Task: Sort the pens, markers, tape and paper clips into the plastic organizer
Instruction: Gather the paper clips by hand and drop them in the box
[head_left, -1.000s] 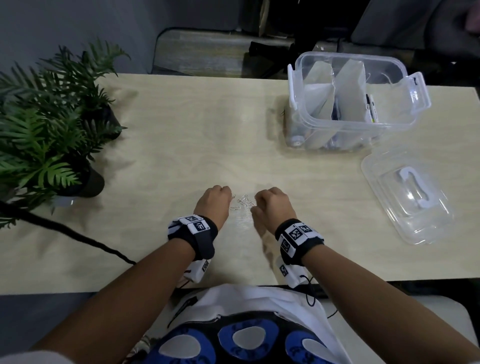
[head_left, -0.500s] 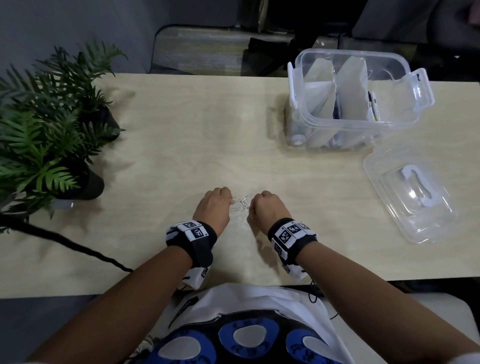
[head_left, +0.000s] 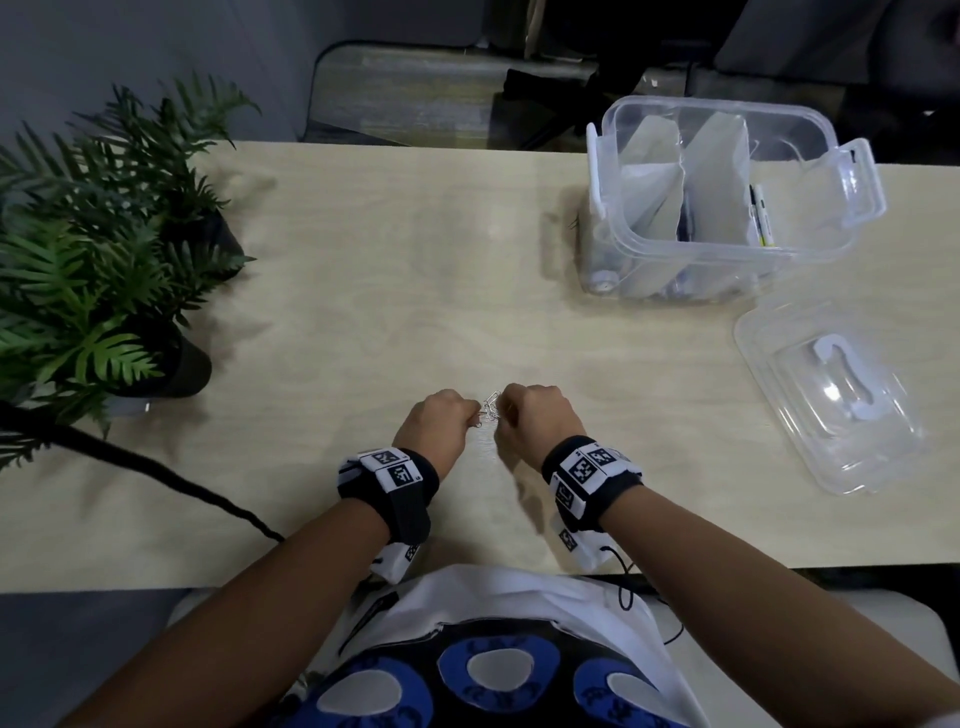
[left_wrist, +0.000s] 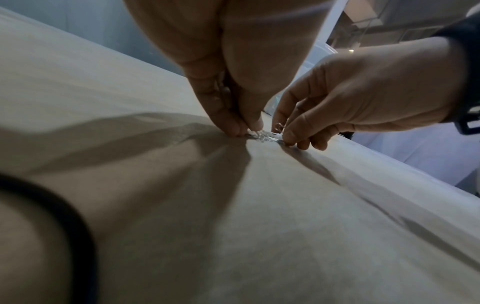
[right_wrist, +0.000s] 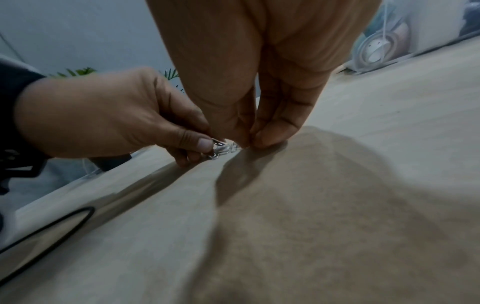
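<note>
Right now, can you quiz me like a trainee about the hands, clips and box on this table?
1. True or false: the lid is on the box.
2. What do both hands, left and right, pinch? A) pen B) clips C) tape
3. Fill in: the plant stands on the table's ____ side.

Key: 1 false, the lid lies on the table beside the box. 2 B. 3 left.
</note>
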